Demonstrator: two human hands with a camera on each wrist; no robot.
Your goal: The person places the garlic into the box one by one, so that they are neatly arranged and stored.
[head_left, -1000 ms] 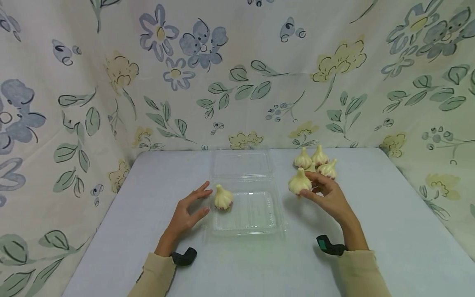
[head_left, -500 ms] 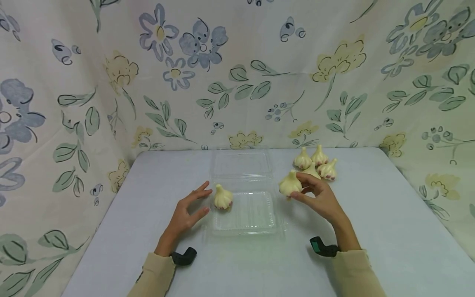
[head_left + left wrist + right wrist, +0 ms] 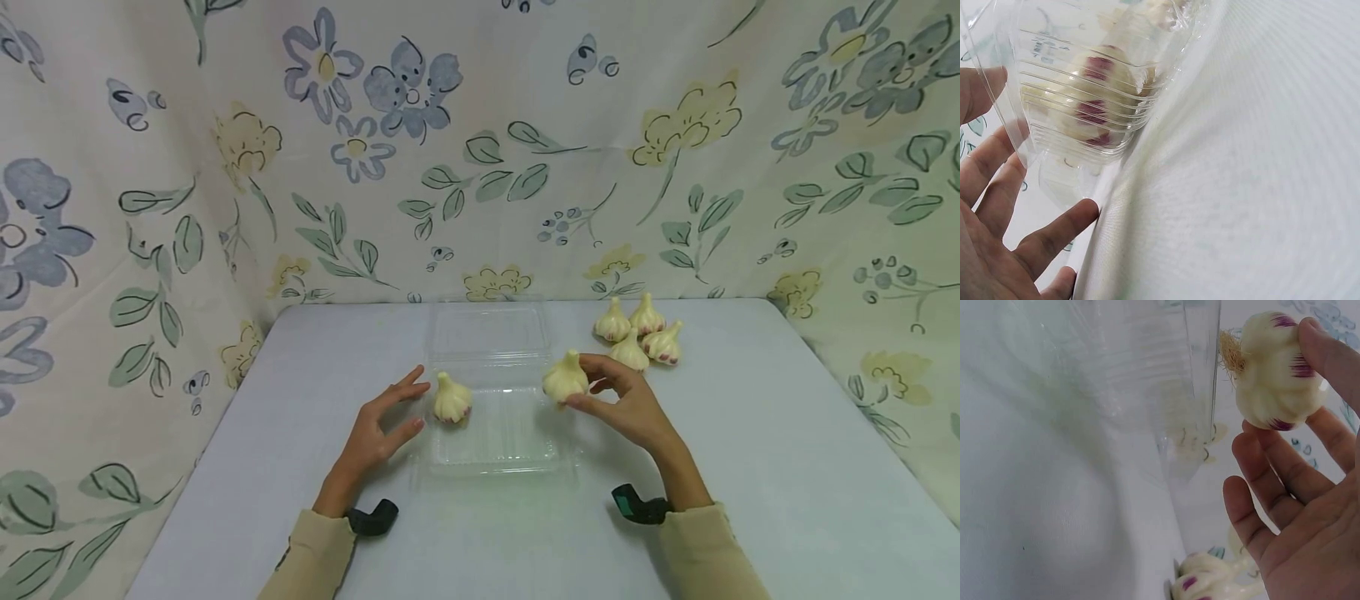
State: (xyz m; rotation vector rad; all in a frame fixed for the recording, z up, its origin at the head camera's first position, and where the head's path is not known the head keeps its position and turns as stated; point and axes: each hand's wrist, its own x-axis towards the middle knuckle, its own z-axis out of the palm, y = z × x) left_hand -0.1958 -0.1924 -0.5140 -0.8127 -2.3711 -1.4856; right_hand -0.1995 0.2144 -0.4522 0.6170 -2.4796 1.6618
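My right hand (image 3: 624,406) pinches a garlic bulb (image 3: 565,379) between thumb and fingers, above the right rim of a clear plastic clamshell container (image 3: 495,462). The right wrist view shows the held garlic bulb (image 3: 1282,372) with purple streaks, its roots facing the container wall (image 3: 1200,369). A second garlic bulb (image 3: 452,400) sits upright in the container's left side; the left wrist view shows it through the ribbed wall. My left hand (image 3: 381,425) has its fingers spread at the container's left edge. Its fingertips touch or nearly touch the rim there.
The container's lid (image 3: 489,329) lies folded back toward the patterned curtain (image 3: 480,167). Several more garlic bulbs (image 3: 628,352) stand grouped at the back right of the white table (image 3: 300,358).
My right hand has carried the garlic bulb left and slightly toward me, from near the group to the container's right rim. The left hand has stayed in place.
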